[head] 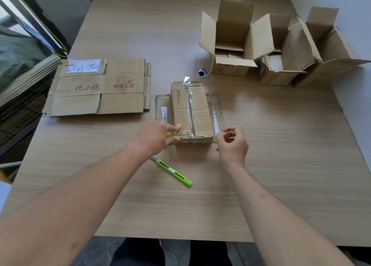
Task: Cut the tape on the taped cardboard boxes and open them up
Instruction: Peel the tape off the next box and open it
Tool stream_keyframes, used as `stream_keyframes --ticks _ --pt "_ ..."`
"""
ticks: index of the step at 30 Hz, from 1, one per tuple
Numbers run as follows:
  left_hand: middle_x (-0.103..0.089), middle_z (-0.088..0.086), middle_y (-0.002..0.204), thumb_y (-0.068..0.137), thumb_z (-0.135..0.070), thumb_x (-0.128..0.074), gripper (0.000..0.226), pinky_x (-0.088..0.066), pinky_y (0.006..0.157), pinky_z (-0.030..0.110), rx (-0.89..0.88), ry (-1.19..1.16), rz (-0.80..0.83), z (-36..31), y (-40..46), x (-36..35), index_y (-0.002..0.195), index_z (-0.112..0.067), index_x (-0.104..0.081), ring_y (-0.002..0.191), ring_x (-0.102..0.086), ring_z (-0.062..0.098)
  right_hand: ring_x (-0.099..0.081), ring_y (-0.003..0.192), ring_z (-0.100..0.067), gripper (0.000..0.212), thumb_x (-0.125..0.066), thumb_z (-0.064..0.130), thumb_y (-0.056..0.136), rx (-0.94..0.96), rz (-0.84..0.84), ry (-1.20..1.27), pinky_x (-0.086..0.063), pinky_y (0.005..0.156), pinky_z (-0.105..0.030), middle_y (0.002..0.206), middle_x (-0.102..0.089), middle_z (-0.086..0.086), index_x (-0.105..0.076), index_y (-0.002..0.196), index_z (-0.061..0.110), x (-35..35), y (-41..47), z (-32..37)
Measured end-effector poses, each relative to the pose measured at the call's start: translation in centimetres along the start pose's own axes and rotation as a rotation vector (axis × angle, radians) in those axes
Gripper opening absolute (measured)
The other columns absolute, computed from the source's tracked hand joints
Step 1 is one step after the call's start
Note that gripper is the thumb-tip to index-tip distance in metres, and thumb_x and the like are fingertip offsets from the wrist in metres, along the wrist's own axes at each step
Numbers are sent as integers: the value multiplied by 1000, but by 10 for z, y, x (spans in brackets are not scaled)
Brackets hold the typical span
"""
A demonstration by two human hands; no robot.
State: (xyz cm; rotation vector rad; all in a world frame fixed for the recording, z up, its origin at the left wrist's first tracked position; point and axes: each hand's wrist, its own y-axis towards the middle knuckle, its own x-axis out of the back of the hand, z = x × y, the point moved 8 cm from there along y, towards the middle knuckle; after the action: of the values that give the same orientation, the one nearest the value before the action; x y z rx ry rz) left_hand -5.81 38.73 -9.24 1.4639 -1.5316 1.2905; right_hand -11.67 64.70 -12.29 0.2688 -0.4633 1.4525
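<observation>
Taped box [191, 113] lies lengthwise away from both hands; left hand [155, 138] presses its near corner, right hand [232, 143] pinches side tape, cutter [172, 172] nearer left.

Two bare forearms are seen, no sleeves reaching the wrists; the left hand [154, 135] and right hand [232, 143] are ungloved (no rings or watch visible), with dark trousers glimpsed below.
</observation>
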Motion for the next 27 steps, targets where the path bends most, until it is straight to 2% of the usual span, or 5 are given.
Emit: stream_keyframes --ticks 3,7,16,23,27 --pt "-74 0 117 96 -59 -62 49 -39 71 31 7 -2 1 0 0 2 143 -45 -57 109 -64 23 -52 67 -17 19 -74 16 79 360 112 -218 -45 62 -30 75 -52 3 -56 85 23 -13 -14 29" --pt "-73 0 115 96 -59 -62 50 -38 71 31 7 12 12 0 0 1 144 -45 -56 108 -64 23 -47 69 -7 19 -77 17 80 520 311 -343 -47 68 -29 84 -50 7 -59 89 18 -33 -18 39" --pt "-75 0 101 94 -61 -64 49 -44 69 33 23 -54 -11 7 -1 -2 141 -47 -58 96 -65 23 -51 75 -24 27 -73 -5 77 392 421 -467 -46 67 -37 85 -51 0 -55 79 14 -50 5 37" --pt "-75 0 111 92 -60 -67 50 -40 72 31 19 -93 -3 9 2 -4 139 -46 -60 104 -65 23 -51 63 -5 45 -84 6 72 200 386 -557 -39 57 -34 64 -55 15 -41 68 22 -42 24 21" --pt "-75 0 113 93 -60 -67 50 -44 73 32 21 -84 -2 7 3 -5 140 -46 -59 105 -66 23 -54 74 -23 51 -95 35 64 292 396 -660 -38 58 -33 85 -50 6 -46 75 22 -41 15 34"
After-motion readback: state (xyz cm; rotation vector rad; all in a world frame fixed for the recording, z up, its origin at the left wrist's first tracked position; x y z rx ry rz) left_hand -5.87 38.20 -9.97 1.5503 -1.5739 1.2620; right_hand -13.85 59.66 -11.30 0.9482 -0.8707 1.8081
